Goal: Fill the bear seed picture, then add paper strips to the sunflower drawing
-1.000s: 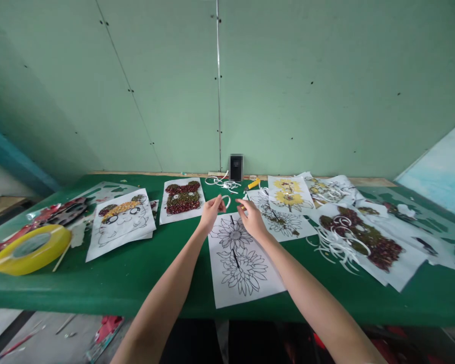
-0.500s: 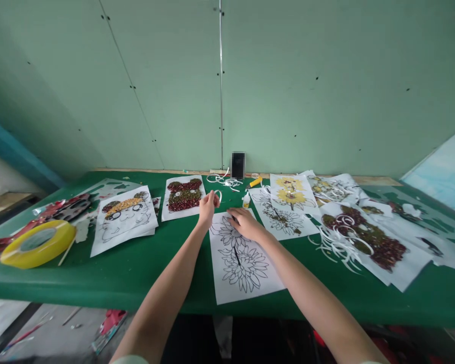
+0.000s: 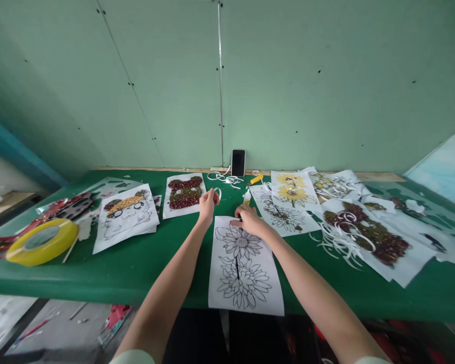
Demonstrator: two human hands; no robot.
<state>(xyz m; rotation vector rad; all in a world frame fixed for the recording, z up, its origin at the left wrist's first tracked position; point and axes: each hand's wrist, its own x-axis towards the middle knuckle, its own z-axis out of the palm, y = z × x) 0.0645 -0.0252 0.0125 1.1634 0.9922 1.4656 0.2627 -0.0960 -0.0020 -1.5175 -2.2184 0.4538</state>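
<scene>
My left hand (image 3: 208, 203) is closed with the fingertips pinched on a thin curled white strip (image 3: 219, 193), just beyond the upper left of a flower drawing (image 3: 227, 288). This white sheet with two large outlined blooms lies in front of me, its near end reaching past the table edge. At the sheet's top edge, my right hand (image 3: 249, 220) has its fingers bent and gripping the paper, the thumb side over the drawing. A small white-and-yellow glue bottle (image 3: 246, 196) lies just beyond the right hand.
On the green table (image 3: 136, 273), a yellow tape roll (image 3: 41, 242) and a hamster picture (image 3: 126, 217) sit left. A bear picture (image 3: 184, 194) and a phone (image 3: 238, 163) are farther back. A yellow cutter (image 3: 257, 179), sunflower picture (image 3: 293, 190) and white strips (image 3: 339, 242) lie right.
The flower drawing has slid towards me, its near end now over the table edge. My right hand's fingers have gone from lying flatter to bent. The left hand stays about in place.
</scene>
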